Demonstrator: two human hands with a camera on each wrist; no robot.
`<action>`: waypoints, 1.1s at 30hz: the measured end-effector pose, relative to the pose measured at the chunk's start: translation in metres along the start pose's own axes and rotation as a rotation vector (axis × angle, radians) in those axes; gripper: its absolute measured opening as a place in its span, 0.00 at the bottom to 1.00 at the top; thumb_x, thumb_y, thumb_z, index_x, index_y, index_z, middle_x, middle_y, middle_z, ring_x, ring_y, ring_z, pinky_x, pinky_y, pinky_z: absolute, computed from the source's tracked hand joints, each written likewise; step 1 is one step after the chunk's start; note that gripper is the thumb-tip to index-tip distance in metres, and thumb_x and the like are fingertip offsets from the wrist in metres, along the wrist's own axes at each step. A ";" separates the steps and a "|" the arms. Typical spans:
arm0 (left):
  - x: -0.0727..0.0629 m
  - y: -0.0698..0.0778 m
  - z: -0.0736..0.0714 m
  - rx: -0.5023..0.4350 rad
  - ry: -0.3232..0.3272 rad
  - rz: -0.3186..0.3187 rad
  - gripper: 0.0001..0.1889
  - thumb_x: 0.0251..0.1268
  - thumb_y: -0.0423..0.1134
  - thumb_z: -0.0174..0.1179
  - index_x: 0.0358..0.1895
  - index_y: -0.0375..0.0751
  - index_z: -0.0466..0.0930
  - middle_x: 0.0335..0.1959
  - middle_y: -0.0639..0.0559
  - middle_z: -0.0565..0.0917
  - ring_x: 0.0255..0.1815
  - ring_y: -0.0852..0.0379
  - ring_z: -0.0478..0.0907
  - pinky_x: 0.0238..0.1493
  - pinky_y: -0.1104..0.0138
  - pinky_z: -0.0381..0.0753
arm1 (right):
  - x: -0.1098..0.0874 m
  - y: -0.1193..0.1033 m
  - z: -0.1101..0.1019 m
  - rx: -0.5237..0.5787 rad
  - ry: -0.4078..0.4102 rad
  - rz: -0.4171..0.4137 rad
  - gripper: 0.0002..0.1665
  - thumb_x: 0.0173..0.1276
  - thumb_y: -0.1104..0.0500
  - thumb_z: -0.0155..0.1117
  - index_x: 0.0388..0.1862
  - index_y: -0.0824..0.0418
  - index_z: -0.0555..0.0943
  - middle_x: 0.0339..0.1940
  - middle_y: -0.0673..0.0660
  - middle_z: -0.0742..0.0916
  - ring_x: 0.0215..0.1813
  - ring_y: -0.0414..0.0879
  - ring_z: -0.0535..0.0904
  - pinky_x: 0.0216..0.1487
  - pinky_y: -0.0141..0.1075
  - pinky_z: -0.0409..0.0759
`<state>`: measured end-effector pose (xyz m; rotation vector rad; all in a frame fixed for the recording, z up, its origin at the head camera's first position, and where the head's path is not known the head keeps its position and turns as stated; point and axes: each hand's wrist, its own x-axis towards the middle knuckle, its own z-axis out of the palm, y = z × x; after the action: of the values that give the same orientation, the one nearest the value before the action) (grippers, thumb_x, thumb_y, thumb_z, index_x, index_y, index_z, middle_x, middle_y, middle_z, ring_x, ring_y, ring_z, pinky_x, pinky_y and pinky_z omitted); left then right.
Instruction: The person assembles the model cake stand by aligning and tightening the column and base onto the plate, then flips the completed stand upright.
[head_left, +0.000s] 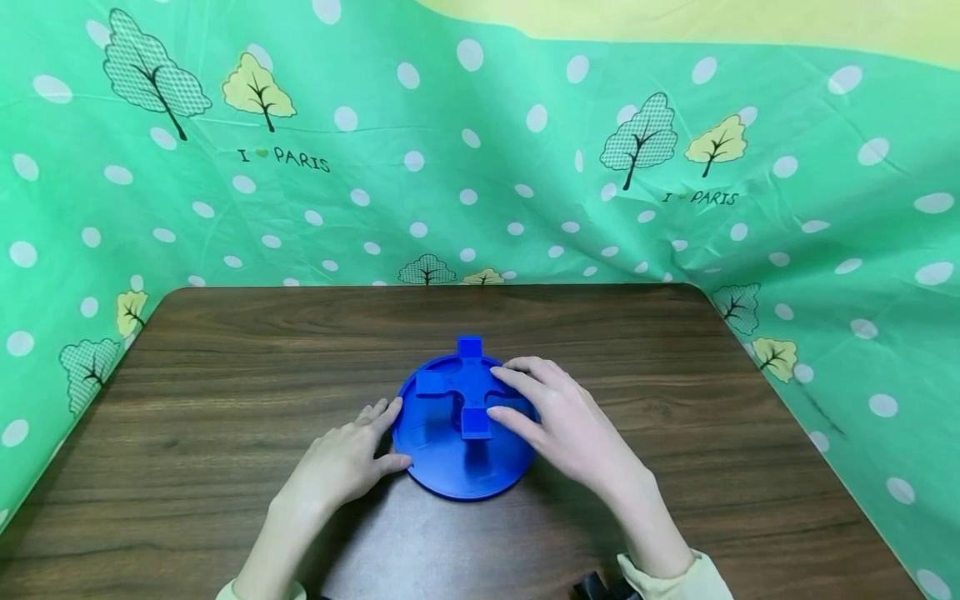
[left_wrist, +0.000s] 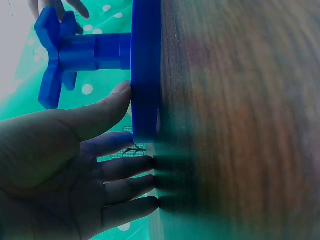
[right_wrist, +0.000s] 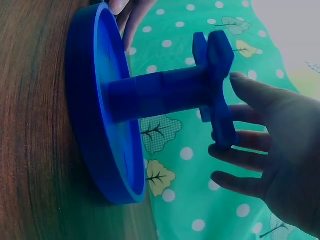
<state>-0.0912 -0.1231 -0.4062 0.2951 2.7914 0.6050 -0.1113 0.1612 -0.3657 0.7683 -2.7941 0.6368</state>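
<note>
A round blue disc (head_left: 442, 475) with a raised rim lies flat on the table. From its middle rises a thick blue post (right_wrist: 160, 92), topped by a blue cross-shaped handle (head_left: 474, 387) with stubby arms. My left hand (head_left: 341, 462) rests at the disc's left edge. Its thumb and forefinger touch the rim, and the other fingers (left_wrist: 132, 187) extend fairly straight beside it. On the right side, my right hand (head_left: 566, 417) holds the cross handle lightly, thumb against one arm and bent fingers (right_wrist: 240, 157) about another. In the head view this hand hides the handle's right arm.
The brown wood-grain table (head_left: 262, 350) carries the disc near its middle. A green dotted cloth (head_left: 450, 125) with printed trees hangs behind and at both sides. A small black object (head_left: 596, 586) shows at the bottom edge by the right sleeve (head_left: 675, 579).
</note>
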 end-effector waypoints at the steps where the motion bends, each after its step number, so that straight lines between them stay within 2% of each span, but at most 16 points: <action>1: 0.000 0.000 0.000 0.000 -0.001 0.000 0.41 0.69 0.58 0.65 0.80 0.47 0.63 0.79 0.38 0.67 0.78 0.34 0.66 0.68 0.31 0.70 | 0.000 0.000 0.000 0.000 0.005 -0.002 0.30 0.72 0.40 0.67 0.68 0.50 0.81 0.65 0.50 0.83 0.68 0.47 0.80 0.68 0.48 0.82; 5: -0.001 0.000 0.000 0.002 0.001 0.001 0.41 0.69 0.58 0.65 0.80 0.47 0.63 0.79 0.38 0.68 0.78 0.34 0.67 0.68 0.31 0.70 | 0.000 -0.001 -0.001 0.013 0.026 -0.016 0.26 0.72 0.41 0.68 0.64 0.50 0.84 0.55 0.46 0.86 0.58 0.41 0.84 0.58 0.41 0.86; 7: -0.001 0.000 0.000 0.004 0.004 0.003 0.41 0.68 0.58 0.65 0.80 0.46 0.63 0.79 0.38 0.68 0.78 0.33 0.67 0.67 0.31 0.70 | 0.000 -0.001 -0.001 0.024 0.041 -0.028 0.23 0.72 0.43 0.68 0.62 0.49 0.85 0.49 0.44 0.87 0.50 0.38 0.84 0.50 0.37 0.87; 10: 0.000 0.000 0.000 0.004 0.007 0.006 0.41 0.68 0.58 0.65 0.80 0.46 0.63 0.79 0.38 0.68 0.78 0.33 0.67 0.67 0.31 0.71 | 0.000 -0.002 -0.001 0.044 0.078 -0.055 0.20 0.72 0.46 0.68 0.59 0.50 0.86 0.41 0.42 0.86 0.39 0.36 0.79 0.38 0.30 0.81; 12: 0.000 0.000 0.000 0.004 0.008 0.008 0.41 0.68 0.58 0.65 0.80 0.46 0.63 0.79 0.37 0.68 0.78 0.33 0.67 0.67 0.31 0.71 | 0.000 -0.001 -0.001 0.042 0.121 -0.079 0.18 0.72 0.49 0.70 0.58 0.51 0.87 0.39 0.43 0.85 0.38 0.37 0.76 0.36 0.30 0.78; 14: 0.000 0.000 0.000 0.003 0.007 0.007 0.41 0.68 0.58 0.65 0.80 0.46 0.63 0.79 0.37 0.68 0.78 0.33 0.67 0.67 0.31 0.70 | 0.001 0.000 0.000 0.031 0.166 -0.102 0.18 0.71 0.51 0.71 0.57 0.52 0.87 0.42 0.46 0.85 0.43 0.39 0.76 0.40 0.32 0.79; 17: 0.000 0.000 0.000 0.003 0.004 0.005 0.41 0.68 0.57 0.65 0.80 0.46 0.63 0.79 0.37 0.68 0.78 0.33 0.67 0.68 0.31 0.70 | 0.002 0.002 0.000 0.014 0.181 -0.106 0.22 0.70 0.51 0.72 0.61 0.52 0.85 0.56 0.51 0.84 0.59 0.44 0.76 0.55 0.40 0.83; 20: 0.000 0.000 0.000 0.000 0.000 -0.001 0.41 0.69 0.57 0.64 0.80 0.46 0.63 0.79 0.38 0.68 0.78 0.34 0.66 0.68 0.30 0.70 | 0.002 0.003 0.000 0.016 0.110 -0.081 0.29 0.71 0.46 0.71 0.68 0.52 0.81 0.72 0.53 0.78 0.75 0.51 0.70 0.71 0.51 0.77; 22: 0.000 0.000 0.000 -0.001 0.000 -0.003 0.41 0.69 0.57 0.64 0.80 0.47 0.63 0.79 0.38 0.68 0.79 0.34 0.66 0.68 0.30 0.69 | 0.002 0.002 0.001 0.020 0.047 -0.058 0.33 0.71 0.43 0.69 0.72 0.51 0.78 0.78 0.53 0.74 0.81 0.53 0.65 0.77 0.57 0.71; 24: 0.000 0.000 0.001 -0.003 0.002 0.000 0.41 0.69 0.57 0.64 0.80 0.47 0.63 0.79 0.38 0.67 0.79 0.34 0.66 0.68 0.30 0.70 | 0.002 0.001 0.001 0.021 0.004 -0.043 0.34 0.72 0.40 0.67 0.73 0.51 0.77 0.78 0.53 0.74 0.82 0.53 0.65 0.79 0.59 0.67; 26: 0.000 0.000 0.001 -0.004 0.004 0.003 0.41 0.69 0.57 0.64 0.80 0.46 0.63 0.79 0.38 0.68 0.79 0.34 0.66 0.68 0.31 0.70 | 0.001 0.001 0.001 0.016 -0.016 -0.031 0.34 0.72 0.39 0.66 0.72 0.50 0.77 0.77 0.52 0.76 0.81 0.53 0.67 0.78 0.58 0.70; 33: 0.000 0.000 0.000 0.003 0.004 0.003 0.41 0.69 0.57 0.64 0.80 0.46 0.63 0.79 0.37 0.68 0.79 0.34 0.66 0.68 0.31 0.70 | 0.000 0.000 0.000 0.007 0.018 -0.029 0.31 0.70 0.37 0.68 0.67 0.49 0.82 0.61 0.48 0.84 0.65 0.46 0.79 0.65 0.47 0.83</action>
<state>-0.0914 -0.1234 -0.4068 0.2990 2.7965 0.6035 -0.1114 0.1611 -0.3656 0.7994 -2.7605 0.6463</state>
